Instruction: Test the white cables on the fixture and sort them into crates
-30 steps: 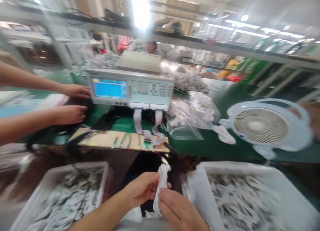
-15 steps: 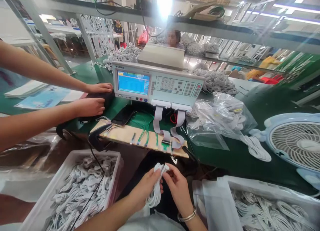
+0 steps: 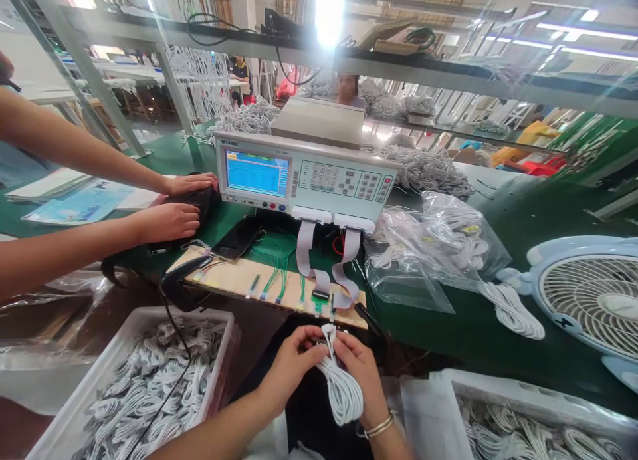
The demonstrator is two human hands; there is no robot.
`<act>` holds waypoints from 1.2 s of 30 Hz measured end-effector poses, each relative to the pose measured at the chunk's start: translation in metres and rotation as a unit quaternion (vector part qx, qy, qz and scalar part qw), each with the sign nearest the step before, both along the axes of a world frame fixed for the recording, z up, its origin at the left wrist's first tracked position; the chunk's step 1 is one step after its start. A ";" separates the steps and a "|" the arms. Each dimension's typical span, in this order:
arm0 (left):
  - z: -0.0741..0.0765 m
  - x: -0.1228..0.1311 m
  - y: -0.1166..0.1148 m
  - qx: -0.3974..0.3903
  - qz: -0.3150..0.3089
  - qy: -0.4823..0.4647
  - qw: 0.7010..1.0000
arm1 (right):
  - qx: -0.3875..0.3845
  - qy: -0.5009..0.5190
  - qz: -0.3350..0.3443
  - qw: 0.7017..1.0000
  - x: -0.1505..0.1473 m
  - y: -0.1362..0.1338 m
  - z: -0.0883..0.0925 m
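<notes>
held bundle (image 3: 343,393): 1 | ribbon cables (image 3: 305,244): 2 | instrument (image 3: 343,181): 1 | fan (image 3: 598,294): 1

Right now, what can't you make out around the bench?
All in the head view:
Cable bundle: partly covered by the left hand and right hand.
Instrument screen: text too small to read.
Fan: cut off by right edge.
Right bin: cut off by bottom and right edges.

A shiny, slim, silver-coloured metal bangle (image 3: 379,425) rings the wrist of the person's right hand (image 3: 359,365); both forearms (image 3: 224,417) are bare, and I can see black cloth (image 3: 304,417) over the lap.
</notes>
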State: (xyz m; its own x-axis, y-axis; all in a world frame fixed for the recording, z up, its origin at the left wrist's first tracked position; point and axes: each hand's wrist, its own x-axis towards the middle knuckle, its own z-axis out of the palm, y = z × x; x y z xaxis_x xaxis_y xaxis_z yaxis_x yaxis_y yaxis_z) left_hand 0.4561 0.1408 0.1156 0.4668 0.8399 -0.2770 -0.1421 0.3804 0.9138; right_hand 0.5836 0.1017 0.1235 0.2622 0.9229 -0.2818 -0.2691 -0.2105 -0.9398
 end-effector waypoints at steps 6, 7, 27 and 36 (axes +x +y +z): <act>0.001 0.007 0.017 -0.046 -0.020 -0.048 0.998 | -0.008 0.048 0.012 0.999 0.007 0.010 -0.007; 0.002 0.008 0.018 -0.052 -0.017 -0.058 0.997 | -0.010 0.058 0.015 0.998 0.007 0.011 -0.007; 0.007 -0.003 0.029 -0.179 0.010 -0.039 0.983 | 0.025 -0.219 0.025 0.975 0.011 -0.003 0.001; 0.004 0.014 0.020 -0.180 0.105 -0.074 0.975 | 0.033 -0.194 0.004 0.980 0.006 -0.003 0.006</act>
